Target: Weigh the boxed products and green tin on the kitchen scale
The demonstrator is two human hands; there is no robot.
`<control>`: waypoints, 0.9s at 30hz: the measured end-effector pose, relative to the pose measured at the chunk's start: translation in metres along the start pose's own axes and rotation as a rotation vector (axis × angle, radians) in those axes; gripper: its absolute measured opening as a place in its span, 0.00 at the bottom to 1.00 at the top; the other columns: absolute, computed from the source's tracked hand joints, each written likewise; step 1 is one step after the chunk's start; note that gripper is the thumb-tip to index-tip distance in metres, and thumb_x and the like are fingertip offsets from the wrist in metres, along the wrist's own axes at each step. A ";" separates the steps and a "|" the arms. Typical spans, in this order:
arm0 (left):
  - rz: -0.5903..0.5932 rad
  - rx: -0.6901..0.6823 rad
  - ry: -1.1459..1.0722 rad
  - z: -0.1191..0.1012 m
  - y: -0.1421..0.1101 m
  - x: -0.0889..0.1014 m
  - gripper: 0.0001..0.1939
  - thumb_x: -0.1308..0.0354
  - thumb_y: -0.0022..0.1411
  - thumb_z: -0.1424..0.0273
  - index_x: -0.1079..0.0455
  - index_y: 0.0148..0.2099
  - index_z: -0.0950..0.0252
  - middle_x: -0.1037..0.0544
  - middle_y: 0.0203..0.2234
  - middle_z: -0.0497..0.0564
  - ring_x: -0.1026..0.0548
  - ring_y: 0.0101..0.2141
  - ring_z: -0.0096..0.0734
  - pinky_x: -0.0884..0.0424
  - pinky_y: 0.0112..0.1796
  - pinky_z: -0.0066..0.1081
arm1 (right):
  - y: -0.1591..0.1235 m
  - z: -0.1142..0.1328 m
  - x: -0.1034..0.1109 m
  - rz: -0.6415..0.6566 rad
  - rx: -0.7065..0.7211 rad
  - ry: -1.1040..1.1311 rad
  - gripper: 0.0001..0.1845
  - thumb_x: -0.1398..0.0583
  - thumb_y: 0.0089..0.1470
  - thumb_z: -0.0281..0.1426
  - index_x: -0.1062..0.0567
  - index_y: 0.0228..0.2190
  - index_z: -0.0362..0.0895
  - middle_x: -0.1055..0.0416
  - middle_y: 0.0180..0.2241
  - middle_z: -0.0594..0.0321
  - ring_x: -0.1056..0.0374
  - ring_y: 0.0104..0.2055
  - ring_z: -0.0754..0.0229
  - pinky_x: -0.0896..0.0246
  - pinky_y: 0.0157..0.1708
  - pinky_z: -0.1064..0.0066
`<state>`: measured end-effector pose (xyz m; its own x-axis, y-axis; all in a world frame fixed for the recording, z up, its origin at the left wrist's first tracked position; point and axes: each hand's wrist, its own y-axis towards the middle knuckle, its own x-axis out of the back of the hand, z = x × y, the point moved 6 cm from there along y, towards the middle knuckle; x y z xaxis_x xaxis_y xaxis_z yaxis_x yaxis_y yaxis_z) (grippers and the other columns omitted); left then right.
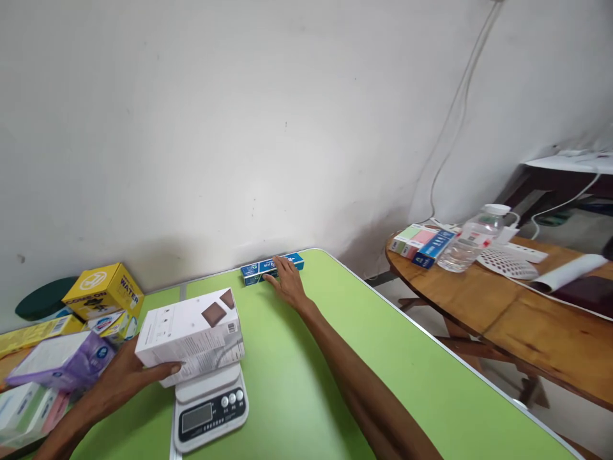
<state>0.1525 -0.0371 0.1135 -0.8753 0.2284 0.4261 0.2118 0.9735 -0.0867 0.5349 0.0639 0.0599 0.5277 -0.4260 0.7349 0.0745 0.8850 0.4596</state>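
The white carton is at the digital scale, clasped by my left grip (thumb in front, the rest hidden). My right grip, half spread, lies on the blue toothpaste box at the green desk's far edge; whether it has hold, I can't tell. I judge this positioning; the next move calls for steady left support.

At the left, a yellow box sits beside a dark green round object, with a purple pack nearer the camera and a pale, striped pack nearer still. At the right, a wooden table bears a blue box, a clear, white-capped bottle, a perforated white piece and a white roll. A cable hangs down the pale wall.
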 end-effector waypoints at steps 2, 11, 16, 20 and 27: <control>-0.037 0.022 -0.012 -0.006 0.004 0.001 0.44 0.24 0.41 0.53 0.27 0.62 0.56 0.16 0.47 0.57 0.19 0.51 0.62 0.24 0.54 0.57 | 0.028 -0.015 -0.013 0.072 0.018 -0.110 0.42 0.46 0.64 0.56 0.33 0.64 0.37 0.36 0.65 0.40 0.45 0.69 0.37 0.53 0.67 0.45; -0.163 -0.198 0.070 -0.086 0.107 -0.030 0.44 0.24 0.42 0.52 0.28 0.59 0.63 0.19 0.53 0.61 0.21 0.53 0.54 0.23 0.54 0.53 | 0.024 -0.026 -0.025 0.146 0.203 -0.162 0.38 0.36 0.57 0.54 0.27 0.59 0.43 0.28 0.59 0.46 0.39 0.61 0.39 0.52 0.64 0.49; -0.149 -0.316 0.131 -0.118 0.167 -0.089 0.42 0.24 0.45 0.56 0.32 0.60 0.64 0.20 0.55 0.62 0.20 0.51 0.52 0.21 0.49 0.47 | -0.014 -0.026 -0.007 0.106 0.313 -0.162 0.40 0.39 0.58 0.58 0.27 0.60 0.43 0.28 0.59 0.46 0.38 0.62 0.39 0.48 0.63 0.47; -0.132 -0.306 0.199 -0.117 0.201 -0.132 0.39 0.24 0.46 0.61 0.33 0.57 0.66 0.20 0.52 0.63 0.20 0.50 0.52 0.22 0.47 0.45 | -0.041 -0.032 0.000 0.030 0.327 -0.187 0.40 0.40 0.60 0.56 0.30 0.62 0.43 0.32 0.63 0.45 0.41 0.66 0.37 0.48 0.65 0.45; -0.054 -0.279 0.225 -0.091 0.245 -0.174 0.36 0.23 0.44 0.62 0.33 0.53 0.68 0.21 0.52 0.66 0.22 0.51 0.55 0.25 0.47 0.45 | -0.056 -0.050 -0.002 -0.050 0.266 -0.211 0.37 0.39 0.62 0.50 0.32 0.64 0.42 0.35 0.65 0.45 0.42 0.68 0.37 0.50 0.67 0.41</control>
<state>0.3959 0.1602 0.0998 -0.7775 0.1373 0.6137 0.3053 0.9356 0.1775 0.5721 0.0248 0.0085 0.3400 -0.5216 0.7825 -0.1421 0.7941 0.5910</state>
